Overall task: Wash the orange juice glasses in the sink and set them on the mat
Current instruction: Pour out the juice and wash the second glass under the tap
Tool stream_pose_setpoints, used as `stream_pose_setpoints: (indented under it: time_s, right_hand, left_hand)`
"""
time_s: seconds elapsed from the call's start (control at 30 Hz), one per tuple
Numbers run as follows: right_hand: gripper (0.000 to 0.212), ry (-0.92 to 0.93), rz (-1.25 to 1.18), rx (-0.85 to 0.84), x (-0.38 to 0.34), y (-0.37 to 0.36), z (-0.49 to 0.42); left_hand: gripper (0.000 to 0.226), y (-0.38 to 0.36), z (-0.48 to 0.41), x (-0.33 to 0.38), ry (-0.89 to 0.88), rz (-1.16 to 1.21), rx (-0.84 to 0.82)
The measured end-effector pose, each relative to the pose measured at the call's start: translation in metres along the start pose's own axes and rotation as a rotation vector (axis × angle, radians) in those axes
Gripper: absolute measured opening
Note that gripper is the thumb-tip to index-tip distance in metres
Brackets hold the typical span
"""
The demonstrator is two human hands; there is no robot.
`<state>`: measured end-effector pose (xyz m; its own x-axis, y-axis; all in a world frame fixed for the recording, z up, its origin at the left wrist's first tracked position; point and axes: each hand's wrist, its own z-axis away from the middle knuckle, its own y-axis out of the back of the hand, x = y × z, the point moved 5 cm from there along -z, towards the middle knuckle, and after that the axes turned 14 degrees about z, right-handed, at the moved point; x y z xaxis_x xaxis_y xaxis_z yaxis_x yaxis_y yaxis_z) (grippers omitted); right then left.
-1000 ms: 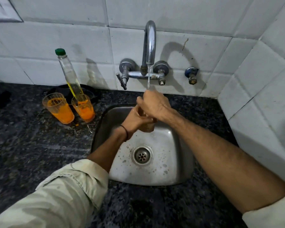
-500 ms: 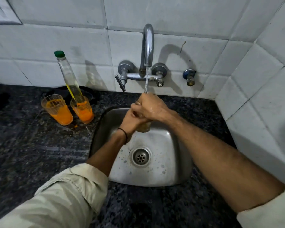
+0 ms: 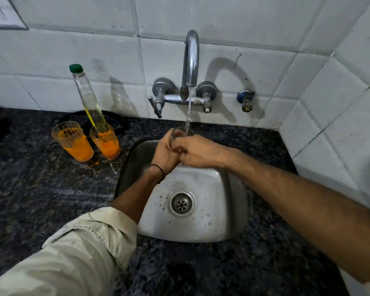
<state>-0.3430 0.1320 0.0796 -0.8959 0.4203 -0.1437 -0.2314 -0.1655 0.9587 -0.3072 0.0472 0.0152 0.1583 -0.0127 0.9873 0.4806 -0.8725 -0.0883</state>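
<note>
Head view: left hand (image 3: pixel 165 153), right hand (image 3: pixel 200 151) both grip glass (image 3: pixel 176 139) under running tap (image 3: pixel 191 57).

Shadowed white tiled walls (image 3: pixel 73 45) meeting in a right-hand corner, dark speckled stone counter (image 3: pixel 30 189), switch plate (image 3: pixel 0 16) upper left

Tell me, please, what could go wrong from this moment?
1. The glass is wet under the running water. It may slip from the grip of the left hand and right hand and hit the steel sink.
2. The nearest juice glass stands close to the sink's left edge. The left arm could knock it over.
</note>
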Motion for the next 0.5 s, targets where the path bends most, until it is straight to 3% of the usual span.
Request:
stream_pose_setpoints:
  time_s: [0.13, 0.23, 0.3, 0.43, 0.5]
  right_hand:
    - [0.03, 0.254, 0.493, -0.067, 0.022, 0.01, 0.009]
    - [0.021, 0.234, 0.574, -0.098, 0.018, 0.006, 0.003]
    - [0.019, 0.093, 0.461, -0.061, 0.009, 0.003, -0.003]
    - [0.013, -0.394, -0.175, -0.04, 0.003, -0.011, -0.015]
    - [0.016, -0.477, -0.258, 0.076, -0.005, -0.018, -0.019]
  left_hand:
    - [0.06, 0.001, -0.001, -0.002, -0.014, -0.058, -0.143]
    - [0.061, -0.01, -0.002, 0.002, -0.062, -0.161, -0.152]
    - [0.05, -0.012, 0.002, 0.003, -0.101, -0.17, -0.086]
    - [0.043, -0.011, 0.008, -0.005, -0.116, -0.205, 0.047]
    - [0.02, -0.009, 0.007, -0.008, -0.055, -0.068, 0.046]
